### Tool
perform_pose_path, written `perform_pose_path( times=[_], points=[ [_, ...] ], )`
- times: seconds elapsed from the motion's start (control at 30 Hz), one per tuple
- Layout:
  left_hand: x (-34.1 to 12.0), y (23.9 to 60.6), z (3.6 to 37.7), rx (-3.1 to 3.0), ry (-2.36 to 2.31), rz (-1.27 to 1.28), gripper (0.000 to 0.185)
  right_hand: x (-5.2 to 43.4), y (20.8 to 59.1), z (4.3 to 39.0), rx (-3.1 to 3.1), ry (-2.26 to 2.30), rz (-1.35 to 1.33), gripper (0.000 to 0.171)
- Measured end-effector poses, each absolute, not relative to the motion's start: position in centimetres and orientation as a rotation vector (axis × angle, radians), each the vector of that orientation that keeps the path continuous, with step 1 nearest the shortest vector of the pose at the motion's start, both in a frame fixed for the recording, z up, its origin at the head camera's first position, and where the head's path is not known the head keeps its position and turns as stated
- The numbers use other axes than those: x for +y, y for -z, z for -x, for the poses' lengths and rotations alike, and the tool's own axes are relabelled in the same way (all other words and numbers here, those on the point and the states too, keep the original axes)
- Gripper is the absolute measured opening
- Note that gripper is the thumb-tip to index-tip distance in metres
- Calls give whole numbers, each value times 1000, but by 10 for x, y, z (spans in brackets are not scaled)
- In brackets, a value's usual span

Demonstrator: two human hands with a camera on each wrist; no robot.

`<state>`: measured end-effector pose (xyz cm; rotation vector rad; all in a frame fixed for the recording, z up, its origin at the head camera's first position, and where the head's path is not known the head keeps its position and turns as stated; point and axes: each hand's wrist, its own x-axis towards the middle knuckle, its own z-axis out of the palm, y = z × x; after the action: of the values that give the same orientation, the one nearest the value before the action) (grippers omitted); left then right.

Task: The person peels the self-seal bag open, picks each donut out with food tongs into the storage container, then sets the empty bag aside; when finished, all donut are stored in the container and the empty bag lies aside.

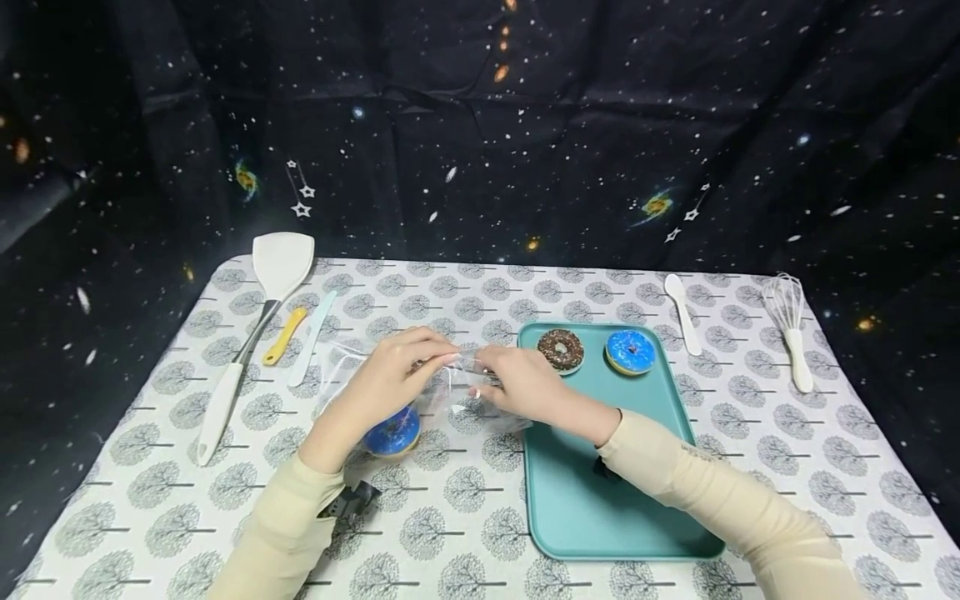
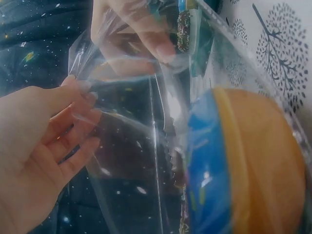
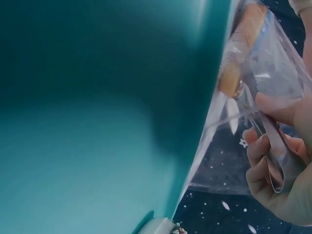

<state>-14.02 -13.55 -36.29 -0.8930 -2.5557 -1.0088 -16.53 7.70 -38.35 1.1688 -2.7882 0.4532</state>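
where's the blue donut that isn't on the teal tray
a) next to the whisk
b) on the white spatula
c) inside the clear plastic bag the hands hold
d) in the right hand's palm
c: it sits in the clear plastic bag, whose top edge both hands pinch; the blue donut shows through the plastic.

Staged tabletop set with toy baking props, not a real kitchen.
Shown by star-print backdrop (image 1: 480,125) draped behind and at both sides, tree-print cloth (image 1: 450,517) on table, teal tray (image 1: 600,500) at centre right, spatula (image 1: 255,325) upper left, whisk (image 1: 791,329) upper right.
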Motion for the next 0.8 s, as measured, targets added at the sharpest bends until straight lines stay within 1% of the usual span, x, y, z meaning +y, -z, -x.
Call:
perform_pose_path(
  times=[0.13, 0.3, 0.5, 0.8],
  points=[
    [-134, 364, 141, -2566, 955, 889, 18, 81, 383, 165, -2781, -462, -1169, 19],
    [-134, 366, 141, -2581, 900, 875, 17, 91, 384, 164, -2738, -454, -1209, 23],
    [-135, 364, 140, -2593, 901, 865, 16, 115, 386, 160, -2633, -453, -1225, 27],
    [-135, 365, 141, -2577, 911, 919, 17, 155, 381, 149, -2594, -503, -1107, 28]
  ],
)
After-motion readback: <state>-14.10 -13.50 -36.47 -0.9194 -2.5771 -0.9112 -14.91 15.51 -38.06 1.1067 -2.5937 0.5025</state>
